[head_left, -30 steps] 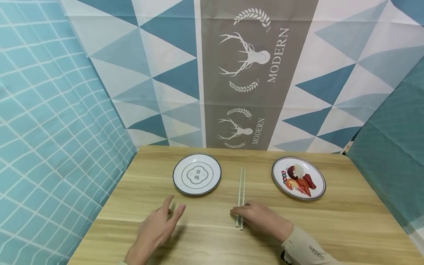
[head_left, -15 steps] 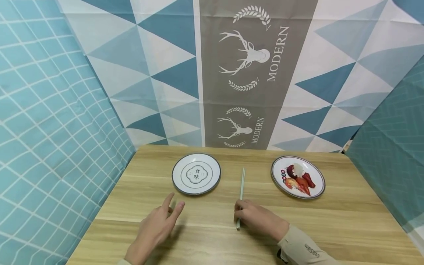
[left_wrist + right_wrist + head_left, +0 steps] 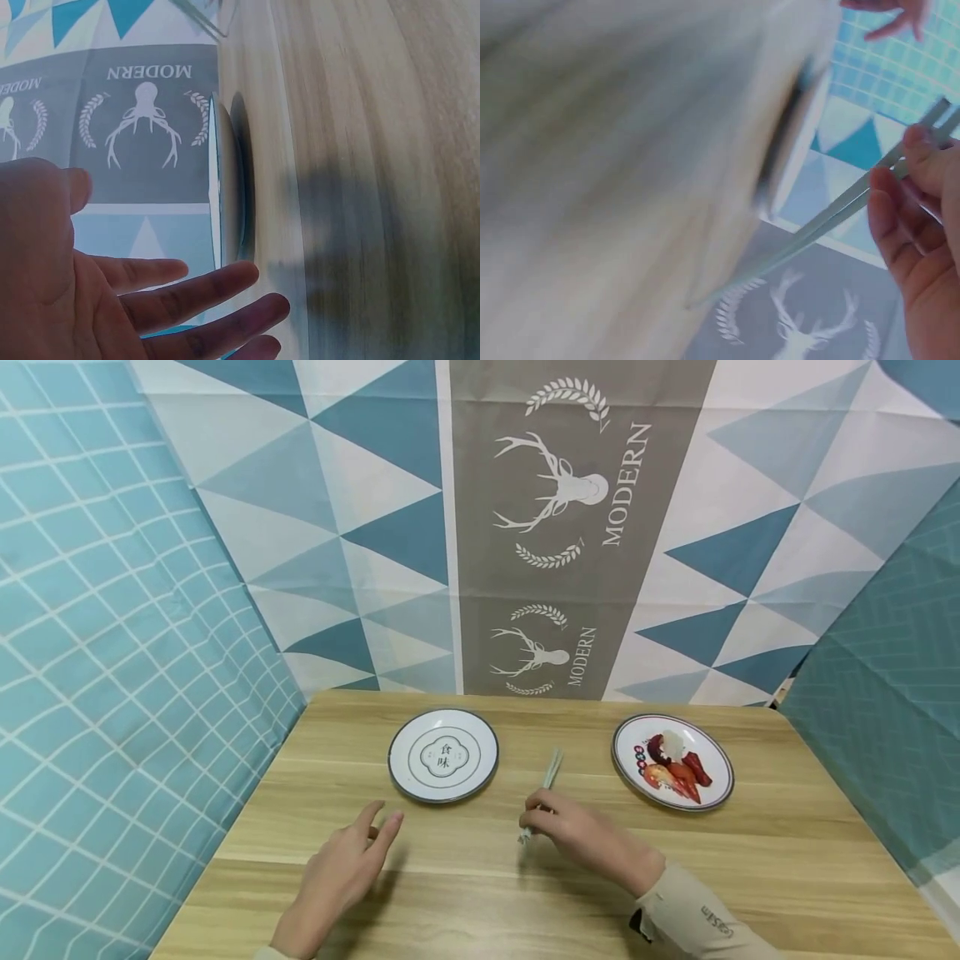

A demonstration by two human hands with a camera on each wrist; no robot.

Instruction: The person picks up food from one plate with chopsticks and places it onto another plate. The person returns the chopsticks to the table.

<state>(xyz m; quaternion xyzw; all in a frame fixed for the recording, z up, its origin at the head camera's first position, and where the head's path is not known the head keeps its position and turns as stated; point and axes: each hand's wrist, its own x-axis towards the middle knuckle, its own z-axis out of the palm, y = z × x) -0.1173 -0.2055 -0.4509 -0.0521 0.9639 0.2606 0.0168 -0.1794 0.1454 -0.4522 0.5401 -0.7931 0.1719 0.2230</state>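
Two pale green chopsticks (image 3: 825, 217) are pinched together between the thumb and fingers of my right hand (image 3: 581, 833). In the head view the chopsticks (image 3: 552, 770) slant up and away from the hand, their near ends tipped up off the table. My left hand (image 3: 341, 868) hovers over the table at the left with fingers loosely spread, holding nothing; the left wrist view shows its fingers (image 3: 202, 292) extended. Just beyond it lies a white plate (image 3: 405, 764) with a dark rim and printed characters. At the right sits a second plate (image 3: 716, 793) with pictures of food or food on it; I cannot tell which.
The wooden table (image 3: 450, 893) meets a patterned curtain (image 3: 397, 527) at its back edge. A blue checked cloth (image 3: 112, 610) hangs along the left side, and a teal cloth (image 3: 885, 668) along the right.
My right hand has closed on the two chopsticks, brought them together and lifted them off the table, tilting them. The left hand has shifted slightly left; the plates stay put.
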